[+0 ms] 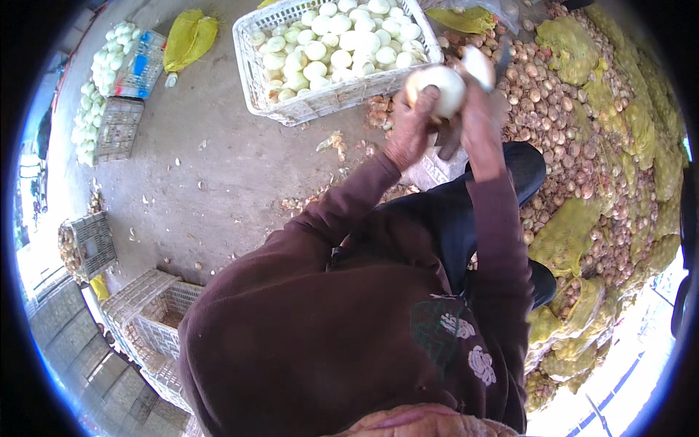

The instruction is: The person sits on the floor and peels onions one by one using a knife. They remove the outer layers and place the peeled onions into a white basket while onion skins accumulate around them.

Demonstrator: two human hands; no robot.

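Note:
My left hand grips a large, pale peeled onion, its thumb pressed on the near side. Close beside it on the right, my right hand is closed around a knife. The grey knife blade shows past the fingers, blurred. A white piece sits at the fingertips of the right hand; whether it is onion or a finger cover I cannot tell. Just beyond the hands stands a white plastic crate heaped with peeled onions.
Unpeeled onions spread in a heap along the right, among yellow mesh sacks. More crates of peeled onions stand at far left. Stacked crates are at lower left. Onion skins litter the concrete floor.

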